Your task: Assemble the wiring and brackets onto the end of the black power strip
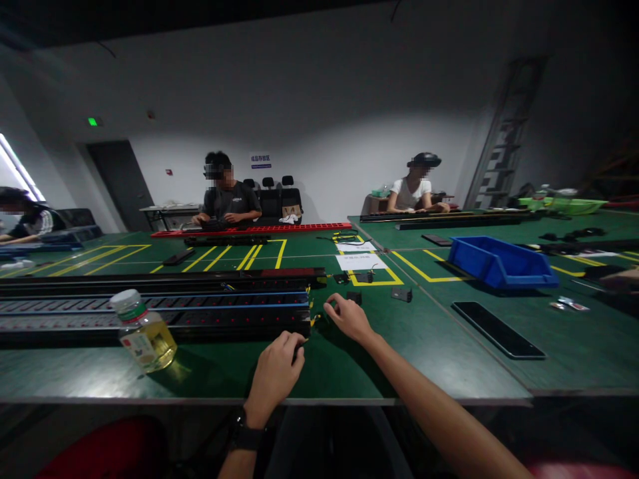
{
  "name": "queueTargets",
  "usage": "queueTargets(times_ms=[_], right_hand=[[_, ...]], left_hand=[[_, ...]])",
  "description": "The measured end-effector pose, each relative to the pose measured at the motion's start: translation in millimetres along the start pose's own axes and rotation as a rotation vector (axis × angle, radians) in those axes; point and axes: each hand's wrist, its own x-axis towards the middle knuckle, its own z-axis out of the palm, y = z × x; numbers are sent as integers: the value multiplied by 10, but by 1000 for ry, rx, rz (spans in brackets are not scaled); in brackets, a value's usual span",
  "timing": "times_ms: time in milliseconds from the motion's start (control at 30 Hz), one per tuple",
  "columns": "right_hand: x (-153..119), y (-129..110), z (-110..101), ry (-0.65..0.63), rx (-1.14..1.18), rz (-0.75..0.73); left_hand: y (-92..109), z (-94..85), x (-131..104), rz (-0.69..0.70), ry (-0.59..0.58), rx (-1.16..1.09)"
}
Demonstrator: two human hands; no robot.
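My left hand [280, 364], with a dark watch on its wrist, is closed beside the near end of a long black rail [239, 324]. Its fingers curl over a small black piece [298, 347], mostly hidden. Just right of the rail ends, my right hand [349, 318] is raised with thumb and forefinger bent together; what they pinch, if anything, is too small to make out. Short yellow wires [315, 320] stick out of the rail end between my hands. Behind lie a rail with a blue edge [269, 297] and another black rail [289, 273].
A bottle of yellow liquid [144, 339] stands by the rails at left. Small black blocks [401, 294] lie beyond my right hand. A phone [496, 330] and a blue bin [499, 263] are to the right. Several people sit around the green table [424, 372].
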Motion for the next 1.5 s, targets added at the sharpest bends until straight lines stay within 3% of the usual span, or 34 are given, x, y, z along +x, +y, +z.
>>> queueTargets(times_ms=[367,1500], right_hand=[[-39,-74,-58,-157,-109,-55],[-26,-50,-44,-152,-170,-62]], left_hand=[[4,15,-16,6,8,12],[5,1,5,11,1,28]])
